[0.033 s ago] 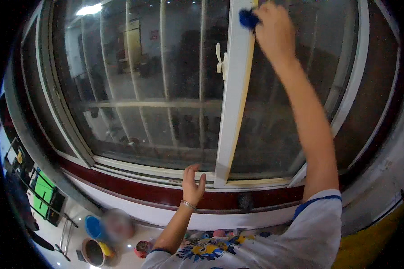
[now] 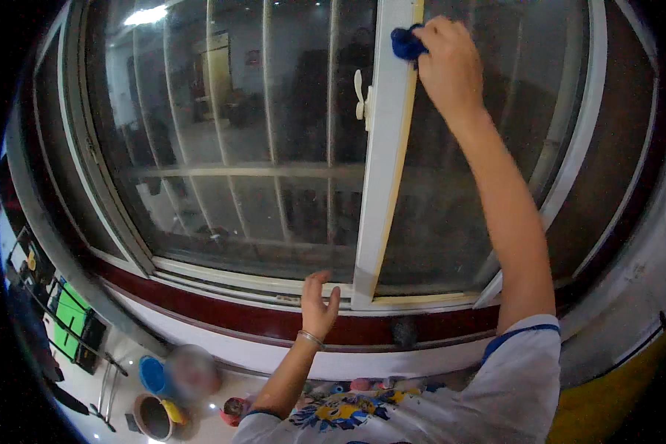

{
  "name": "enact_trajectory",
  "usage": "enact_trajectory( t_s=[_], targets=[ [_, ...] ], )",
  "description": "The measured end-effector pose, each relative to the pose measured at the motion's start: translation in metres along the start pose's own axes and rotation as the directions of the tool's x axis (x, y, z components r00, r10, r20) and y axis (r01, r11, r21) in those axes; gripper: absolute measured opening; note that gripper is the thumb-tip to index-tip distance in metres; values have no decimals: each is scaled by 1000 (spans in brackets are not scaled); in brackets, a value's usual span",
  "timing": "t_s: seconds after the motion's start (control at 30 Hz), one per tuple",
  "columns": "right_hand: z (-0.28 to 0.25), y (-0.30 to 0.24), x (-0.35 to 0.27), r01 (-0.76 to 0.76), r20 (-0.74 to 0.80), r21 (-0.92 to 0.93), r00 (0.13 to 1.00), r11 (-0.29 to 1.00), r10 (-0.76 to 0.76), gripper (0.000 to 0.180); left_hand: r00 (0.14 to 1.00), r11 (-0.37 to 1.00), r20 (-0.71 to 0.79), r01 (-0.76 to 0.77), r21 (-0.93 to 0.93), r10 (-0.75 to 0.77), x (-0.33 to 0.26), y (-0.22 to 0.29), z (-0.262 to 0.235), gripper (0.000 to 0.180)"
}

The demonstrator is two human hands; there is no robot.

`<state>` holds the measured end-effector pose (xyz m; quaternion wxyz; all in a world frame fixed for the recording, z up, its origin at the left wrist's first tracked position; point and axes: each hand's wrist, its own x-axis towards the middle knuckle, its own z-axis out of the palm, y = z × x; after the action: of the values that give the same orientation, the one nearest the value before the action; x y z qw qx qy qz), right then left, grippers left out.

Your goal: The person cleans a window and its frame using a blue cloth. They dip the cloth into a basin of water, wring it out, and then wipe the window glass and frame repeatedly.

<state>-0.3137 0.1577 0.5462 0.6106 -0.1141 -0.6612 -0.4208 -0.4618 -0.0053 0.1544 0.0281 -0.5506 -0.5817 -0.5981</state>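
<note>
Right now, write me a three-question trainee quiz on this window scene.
1. True or false: the right hand presses a blue cloth against the white window frame.
2. The left hand rests at: A) the window handle B) the lower window track C) the blue bowl
3. Fill in: the left wrist wears a ____.

Key: 1 true. 2 B. 3 bracelet.
</note>
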Motion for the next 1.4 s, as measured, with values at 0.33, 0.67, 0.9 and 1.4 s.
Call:
enact_trajectory(
  t_s=[0.33,0.67,0.9,1.4],
  targets=[
    [-3,-7,11,-73,34,-110,996,991,77,26,999,1000,39,-16,-12,16,-3,9,3,34],
    [-2,-12,21,-64,99,-129,992,990,77,18,1000,1000,19,5,28,-5,-12,6,-3,32],
    [3,6,28,-66,7,-128,998,990,67,25,998,999,51,32,1,-32,-8,11,7,32],
    [3,8,31,2,-34,-134,999,991,-6,23,997,1000,71,3,13,-4,-12,10,9,32]
  ],
)
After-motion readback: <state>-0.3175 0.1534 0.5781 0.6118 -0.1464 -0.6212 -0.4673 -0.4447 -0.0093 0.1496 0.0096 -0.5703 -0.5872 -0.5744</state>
